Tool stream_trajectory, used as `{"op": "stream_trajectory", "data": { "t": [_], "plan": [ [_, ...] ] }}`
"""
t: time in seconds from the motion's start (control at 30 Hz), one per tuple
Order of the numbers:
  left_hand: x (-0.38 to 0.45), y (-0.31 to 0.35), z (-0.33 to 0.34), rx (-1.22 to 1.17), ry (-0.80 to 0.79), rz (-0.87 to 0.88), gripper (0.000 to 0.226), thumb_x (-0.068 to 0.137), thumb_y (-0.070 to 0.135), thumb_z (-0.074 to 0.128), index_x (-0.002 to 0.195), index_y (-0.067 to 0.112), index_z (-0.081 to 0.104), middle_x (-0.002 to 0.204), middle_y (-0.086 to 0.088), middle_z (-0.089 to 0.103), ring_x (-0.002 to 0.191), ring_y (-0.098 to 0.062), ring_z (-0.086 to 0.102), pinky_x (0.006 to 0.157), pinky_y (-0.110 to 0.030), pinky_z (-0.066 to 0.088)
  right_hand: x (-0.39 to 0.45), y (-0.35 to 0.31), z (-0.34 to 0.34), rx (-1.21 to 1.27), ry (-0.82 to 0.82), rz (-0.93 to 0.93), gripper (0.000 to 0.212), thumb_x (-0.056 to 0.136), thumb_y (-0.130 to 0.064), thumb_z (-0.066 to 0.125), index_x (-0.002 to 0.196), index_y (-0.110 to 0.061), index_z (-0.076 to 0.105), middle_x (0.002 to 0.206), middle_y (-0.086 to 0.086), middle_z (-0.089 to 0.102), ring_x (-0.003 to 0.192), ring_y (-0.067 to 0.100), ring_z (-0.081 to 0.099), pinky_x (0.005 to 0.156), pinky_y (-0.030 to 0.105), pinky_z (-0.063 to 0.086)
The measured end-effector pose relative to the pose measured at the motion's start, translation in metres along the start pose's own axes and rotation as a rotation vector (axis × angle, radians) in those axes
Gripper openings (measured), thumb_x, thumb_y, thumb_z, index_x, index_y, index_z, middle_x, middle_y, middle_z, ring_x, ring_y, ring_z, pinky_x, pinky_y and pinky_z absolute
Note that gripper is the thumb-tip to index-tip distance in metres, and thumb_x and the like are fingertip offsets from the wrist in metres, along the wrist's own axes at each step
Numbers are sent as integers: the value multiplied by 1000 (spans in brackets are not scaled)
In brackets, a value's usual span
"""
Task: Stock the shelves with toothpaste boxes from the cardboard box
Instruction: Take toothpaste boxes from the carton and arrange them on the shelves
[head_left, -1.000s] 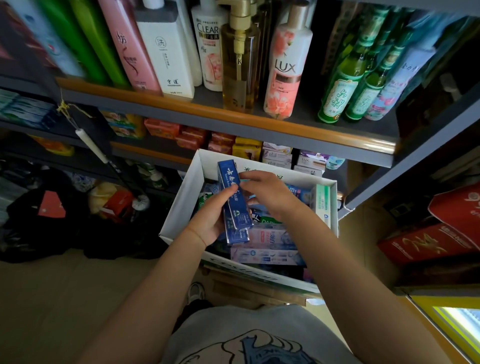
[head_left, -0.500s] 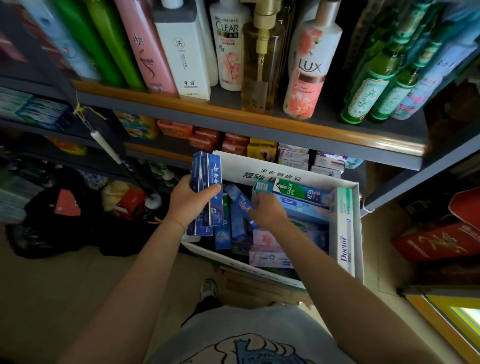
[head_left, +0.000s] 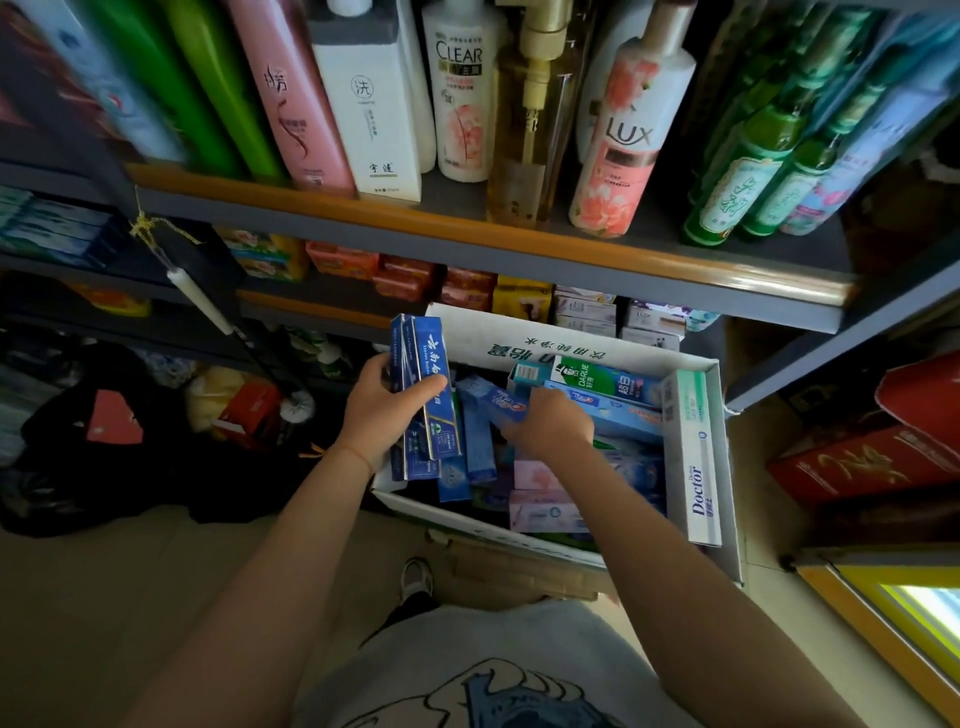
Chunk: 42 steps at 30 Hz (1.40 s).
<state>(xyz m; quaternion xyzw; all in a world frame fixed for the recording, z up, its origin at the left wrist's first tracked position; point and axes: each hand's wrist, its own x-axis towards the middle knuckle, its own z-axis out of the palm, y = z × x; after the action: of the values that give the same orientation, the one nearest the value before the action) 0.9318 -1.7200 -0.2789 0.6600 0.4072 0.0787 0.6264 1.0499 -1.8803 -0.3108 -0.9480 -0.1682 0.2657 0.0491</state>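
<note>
Left hand (head_left: 382, 415) grips two dark blue toothpaste boxes (head_left: 426, 395) upright at cardboard box (head_left: 730, 499) left edge, frame centre; right hand (head_left: 550, 428) pinches light blue box (head_left: 501, 402) inside; shampoo bottles (head_left: 457, 93) crowd shelf (head_left: 467, 236) above.
</note>
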Motion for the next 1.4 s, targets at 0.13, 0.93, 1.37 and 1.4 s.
{"op": "stream_trajectory", "data": {
  "t": [0.13,0.93,1.37,1.4],
  "plan": [
    [4,-2,6,7,-51,-4,41,80,33,80,113,34,55,111,4,66,96,-15,68,82,-37,57,-5,18,-11,-128,92,-26,61,84,-63,62,119,-14,53,112,6,59,106,25,57,85,38,46],
    [12,-13,-9,-175,-15,59,66,70,39,74,133,27,57,110,1,73,92,-16,73,80,-35,58,19,-30,92,-830,138,-604,49,93,-18,55,137,-7,35,137,19,38,128,36,36,105,50,30],
    [22,-10,2,-142,-37,96,58,86,25,75,139,27,51,121,0,67,104,-18,68,89,-41,56,12,-33,-14,381,38,-278,32,78,-26,74,99,-13,53,92,5,58,78,22,54,60,29,41],
    [23,-10,3,-139,-37,92,61,85,27,76,140,28,50,122,0,66,104,-18,68,90,-42,56,14,-26,-22,585,-1,-244,29,78,-22,75,97,-13,55,87,5,58,72,20,54,56,27,40]
  ]
}}
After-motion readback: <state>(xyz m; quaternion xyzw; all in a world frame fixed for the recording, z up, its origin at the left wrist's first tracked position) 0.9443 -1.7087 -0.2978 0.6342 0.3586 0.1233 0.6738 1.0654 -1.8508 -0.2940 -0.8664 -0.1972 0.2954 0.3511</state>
